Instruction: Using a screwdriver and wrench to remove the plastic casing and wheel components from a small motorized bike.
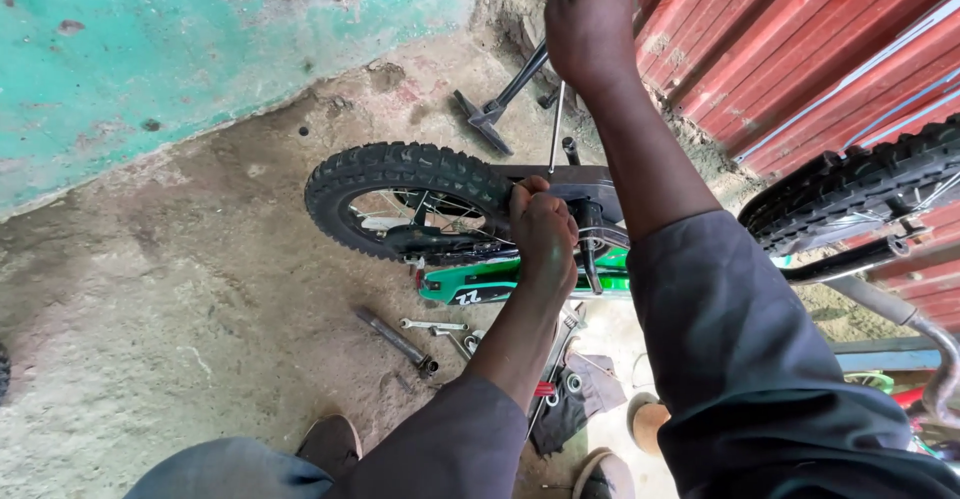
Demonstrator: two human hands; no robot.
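Observation:
A small green bicycle (480, 284) hangs upside down in front of me, its knobby rear wheel (400, 199) to the left. My left hand (543, 234) grips the frame and chain guard beside that wheel. My right hand (590, 19) reaches up near the top edge, shut on a thin metal rod (556, 129) that runs down toward the frame. A black pedal and crank arm (495, 114) stick out beyond the wheel.
Wrenches (435, 329) and a socket tool (395, 339) lie on the concrete floor under the bicycle, with a dark tool pouch (570, 399) beside them. A second knobby tyre (850, 189) sits at right against a red corrugated wall (800, 49). A teal wall (150, 49) stands at left.

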